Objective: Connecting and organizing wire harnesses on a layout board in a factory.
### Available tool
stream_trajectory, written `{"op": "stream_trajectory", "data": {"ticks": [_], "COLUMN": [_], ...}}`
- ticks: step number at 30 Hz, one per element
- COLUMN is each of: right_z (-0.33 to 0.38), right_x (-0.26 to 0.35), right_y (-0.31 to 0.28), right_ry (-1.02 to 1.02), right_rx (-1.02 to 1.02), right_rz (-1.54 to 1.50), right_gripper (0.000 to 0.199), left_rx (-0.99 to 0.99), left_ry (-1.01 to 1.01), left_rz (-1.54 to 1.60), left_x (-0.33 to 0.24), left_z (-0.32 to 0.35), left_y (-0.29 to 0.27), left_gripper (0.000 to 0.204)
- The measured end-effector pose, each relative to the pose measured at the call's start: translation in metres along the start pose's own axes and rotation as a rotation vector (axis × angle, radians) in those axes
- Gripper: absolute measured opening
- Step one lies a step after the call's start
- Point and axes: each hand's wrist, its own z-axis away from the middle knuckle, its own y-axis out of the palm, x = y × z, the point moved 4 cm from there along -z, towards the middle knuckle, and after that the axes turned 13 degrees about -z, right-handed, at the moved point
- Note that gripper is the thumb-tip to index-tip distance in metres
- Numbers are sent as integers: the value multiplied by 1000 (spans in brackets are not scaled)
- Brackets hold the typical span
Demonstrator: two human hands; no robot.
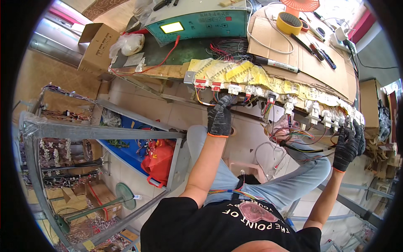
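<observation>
A row of connector sockets, among them a red one [216,86] and a white one [234,88], lines the bench edge, which is covered in yellow tape [235,72]. My left hand [219,117], in a dark grey knitted glove, is closed at wires just below the white socket; its fingertips partly hide them. At the far right end of the row my right hand [349,145], gloved alike, reaches up with its fingers closed at a white connector [336,125]; what they pinch is hidden. Between the hands hangs a wire harness [294,134] of many colours, over my lap.
A teal tester [201,26] with a lit screen stands on the bench, a red lead [172,52] running from it. Yellow tape roll [289,23], marker [277,64] and pliers [308,46] lie on cardboard [268,40]. A metal frame [105,133] and blue tray [128,151] stand left.
</observation>
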Motion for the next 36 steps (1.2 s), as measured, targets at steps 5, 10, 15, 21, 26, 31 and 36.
{"op": "stream_trajectory", "data": {"ticks": [5, 10, 15, 21, 26, 31, 36], "right_z": [0, 1, 0, 0, 1, -4, 38], "right_x": [0, -1, 0, -1, -7, 13, 45], "right_y": [-1, -1, -1, 2, 0, -9, -3], "right_ry": [-6, 6, -6, -10, -2, 21, 339], "right_rx": [-17, -27, -32, -38, -19, 29, 158], "right_rz": [-38, -53, -73, -62, -42, 50, -757], "right_gripper": [15, 12, 14, 15, 14, 24, 24], "left_rx": [129, 95, 54, 152, -182, -105, 292], "left_ry": [-15, -114, -63, -122, 148, 1133, 937], "left_rz": [43, -83, -118, -182, -1937, -1805, -2189], "left_x": [-8, 1, 17, 27, 12, -83, -46], "left_z": [-2, 1, 3, -1, 52, 37, -53], "left_y": [9, -6, -22, -29, -33, 142, 158], "left_gripper": [43, 45, 35, 42, 39, 33, 16]}}
